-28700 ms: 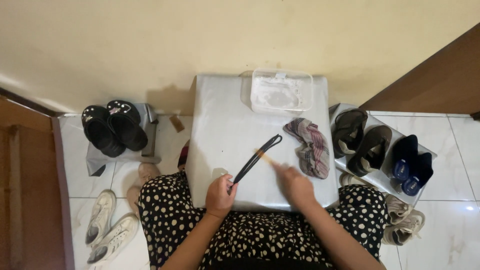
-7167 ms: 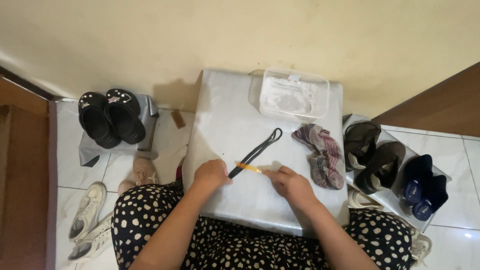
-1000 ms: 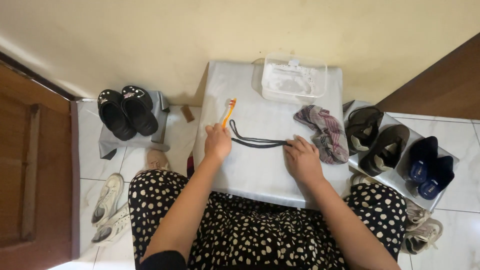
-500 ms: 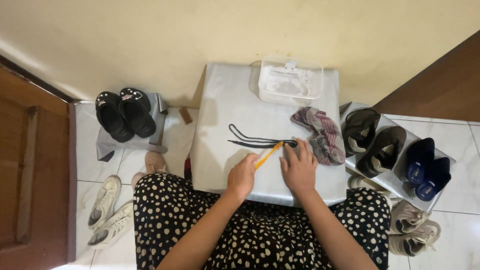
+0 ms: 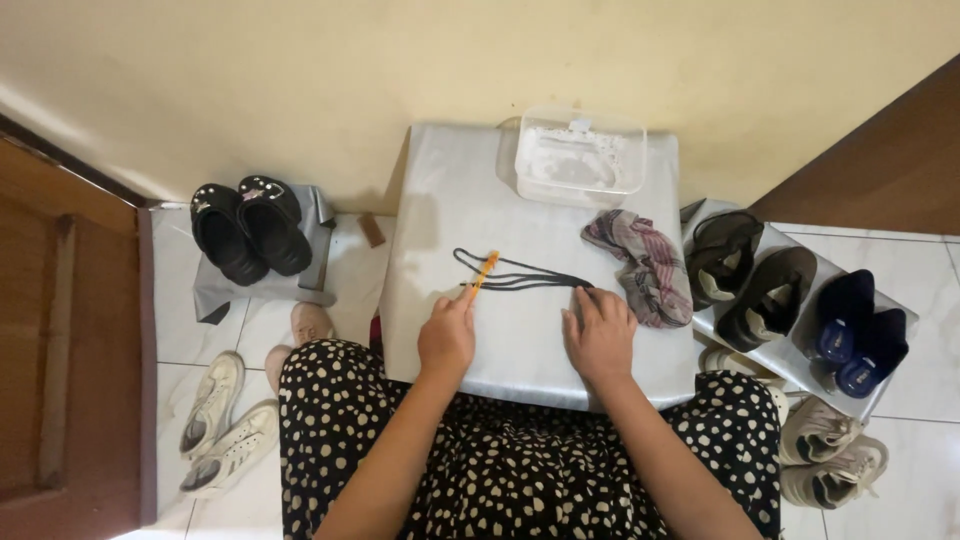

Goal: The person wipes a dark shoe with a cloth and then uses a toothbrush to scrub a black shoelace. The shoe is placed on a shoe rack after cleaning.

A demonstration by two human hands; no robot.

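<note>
The left hand [image 5: 446, 338] rests on the pale grey counter [image 5: 520, 350] with its grip closed on the lower end of a thin orange stick [image 5: 482, 273], which slants up and away from the fingers. The stick's far end lies across a dark cord [image 5: 520, 276] that is stretched in flat loops over the middle of the counter, running from left to right. The right hand [image 5: 600, 335] lies palm down beside it, its grip open and holding nothing; the fingertips sit at the cord's right end and seem to press it to the surface, though from this height I cannot be sure they touch it.

Just to the right of that hand lies a crumpled striped cloth [image 5: 645, 262] in pink and grey. At the back of the counter, near the wall, stands a clear plastic box [image 5: 580, 158] with a lid. The person sits at the near edge in a black dress with pale dots [image 5: 500, 460].

On the floor to the left, a pair of black clogs [image 5: 245, 235] stands on a grey mat, and white sneakers [image 5: 220, 425] lie nearer the wooden door. To the right, dark sandals [image 5: 750, 275] and blue slippers [image 5: 860, 335] sit on a low grey shelf, with more sneakers below
</note>
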